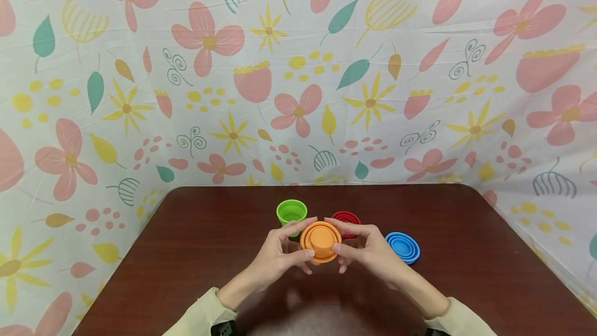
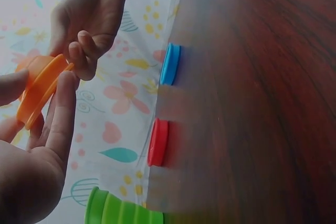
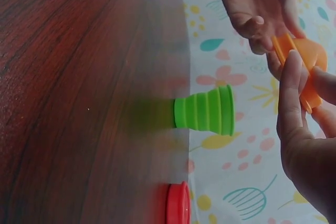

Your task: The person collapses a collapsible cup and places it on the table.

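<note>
Your two hands share the orange cup, held up off the counter and near the middle of its width. The fingers of your left hand grip its left rim; those of your right hand grip the opposite side, thumbs toward you.

Beyond your left fingertips, the green cup stands tall and upright, fairly near the far edge. The low, flattened red cup sits right of it, partly hidden by your right hand. The blue cup, also flattened, lies just beyond your right wrist, well in from the right edge.

On your left, a broad stretch of wood runs out to the left edge. Patterned cloth rises behind the rounded far corners.
</note>
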Demonstrator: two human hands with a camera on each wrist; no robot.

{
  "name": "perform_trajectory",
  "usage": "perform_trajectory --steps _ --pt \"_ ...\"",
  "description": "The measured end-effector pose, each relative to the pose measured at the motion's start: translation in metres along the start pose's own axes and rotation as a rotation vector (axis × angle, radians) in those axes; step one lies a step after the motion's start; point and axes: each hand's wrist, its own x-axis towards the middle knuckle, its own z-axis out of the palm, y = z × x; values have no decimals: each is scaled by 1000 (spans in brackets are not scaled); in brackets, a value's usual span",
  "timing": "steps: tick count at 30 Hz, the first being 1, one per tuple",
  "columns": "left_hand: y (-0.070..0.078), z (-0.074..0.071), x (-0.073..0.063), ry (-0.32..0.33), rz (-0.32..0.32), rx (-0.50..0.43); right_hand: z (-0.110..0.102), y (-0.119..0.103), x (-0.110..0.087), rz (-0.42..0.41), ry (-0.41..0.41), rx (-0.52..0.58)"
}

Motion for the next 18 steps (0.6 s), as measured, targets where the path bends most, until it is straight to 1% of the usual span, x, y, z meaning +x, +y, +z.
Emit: perform_trajectory --steps 6,14,18 --pt "0 -1 1 4 22 28 -1 3 1 -9 -2 25" --pt "-1 1 4 42 15 37 0 5 2 -6 15 4" --pt "0 2 4 51 11 32 0 5 3 -10 19 2"
